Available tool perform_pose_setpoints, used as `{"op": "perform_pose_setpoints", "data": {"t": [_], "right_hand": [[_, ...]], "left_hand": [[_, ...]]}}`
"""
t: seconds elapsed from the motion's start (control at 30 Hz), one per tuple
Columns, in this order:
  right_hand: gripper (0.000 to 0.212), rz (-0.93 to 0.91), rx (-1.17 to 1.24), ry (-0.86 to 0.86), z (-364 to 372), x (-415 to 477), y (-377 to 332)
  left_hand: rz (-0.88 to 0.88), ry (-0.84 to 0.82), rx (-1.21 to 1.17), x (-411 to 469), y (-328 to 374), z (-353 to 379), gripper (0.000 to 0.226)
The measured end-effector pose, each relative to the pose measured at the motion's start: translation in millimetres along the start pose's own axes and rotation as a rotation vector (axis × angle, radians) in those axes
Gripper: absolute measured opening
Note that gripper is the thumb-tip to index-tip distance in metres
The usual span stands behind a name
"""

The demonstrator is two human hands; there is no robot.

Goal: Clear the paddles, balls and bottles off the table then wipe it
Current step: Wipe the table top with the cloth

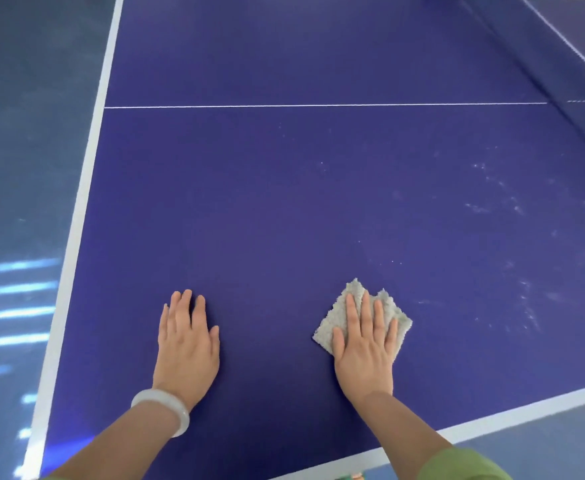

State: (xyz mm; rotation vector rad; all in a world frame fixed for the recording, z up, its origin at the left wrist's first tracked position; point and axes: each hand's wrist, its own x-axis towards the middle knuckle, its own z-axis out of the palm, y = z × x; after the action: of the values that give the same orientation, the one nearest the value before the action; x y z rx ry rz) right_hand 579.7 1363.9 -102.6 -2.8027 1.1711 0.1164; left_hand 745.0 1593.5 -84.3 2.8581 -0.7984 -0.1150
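A blue table-tennis table (301, 202) with white edge lines fills the view. My right hand (365, 344) lies flat, fingers spread, pressing a folded grey fluffy cloth (393, 315) onto the tabletop near the front edge. My left hand (187, 341) rests flat on the bare tabletop to the left of it, holding nothing; a pale bangle sits on its wrist. Pale smudges and specks (505, 202) mark the surface to the right of the cloth. No paddles, balls or bottles are visible on the table.
The net (568, 46) runs across the far right corner. A thin white centre line (318, 105) crosses the tabletop. Grey-blue floor (17, 168) with light reflections lies to the left, past the white side edge (86, 168).
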Motion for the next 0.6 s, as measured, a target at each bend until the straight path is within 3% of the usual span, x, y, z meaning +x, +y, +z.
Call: {"op": "perform_pose_setpoints", "data": {"t": [0.13,0.23,0.43,0.53,0.6], "right_hand": [[0.061,-0.021,0.02,0.023,-1,1,-1],[0.06,-0.119,0.006,0.009,-6,-5,10],[0.059,-0.283,0.031,-0.029,-12,-53,88],[0.055,-0.235,0.024,-0.011,-16,-60,152],[0.057,-0.092,0.007,-0.011,-17,-49,188]], "left_hand": [[0.106,-0.01,-0.118,0,85,9,0.053],[0.046,-0.052,-0.154,1,135,23,0.059],[-0.026,-0.058,-0.023,-4,157,41,0.066],[-0.035,-0.056,0.01,-4,160,44,0.068],[-0.038,-0.049,0.011,-4,161,45,0.067]]}}
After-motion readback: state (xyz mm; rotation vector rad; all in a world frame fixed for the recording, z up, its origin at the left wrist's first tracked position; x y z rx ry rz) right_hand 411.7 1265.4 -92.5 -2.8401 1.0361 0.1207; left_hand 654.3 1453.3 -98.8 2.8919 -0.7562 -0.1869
